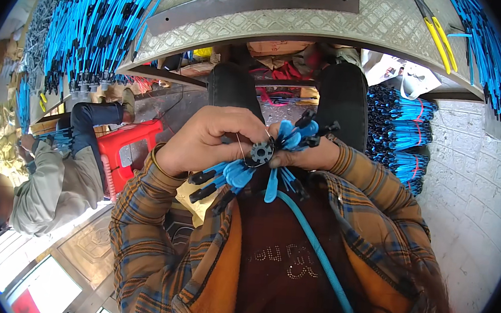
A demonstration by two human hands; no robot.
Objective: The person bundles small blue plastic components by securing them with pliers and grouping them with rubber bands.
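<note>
Wears a dark brown shirt (264, 232) with glittering studded lettering (301, 272) on the chest. Shows printing, too small to tell, on a brown sack (279, 47) beneath the patterned worktop (387, 25). Holds a bundle (238, 174) before the chest, above the lap. Displays bright blue, flat, round-tipped strips (271, 186) and black ends fanned around a dark, toothed, round hub (266, 149) facing upward. Pinches at the hub's left side with left hand (210, 138), a thin pale strand showing between finger and thumb. Grasps the bundle's right side with right hand (310, 156), thumb just below the hub.
</note>
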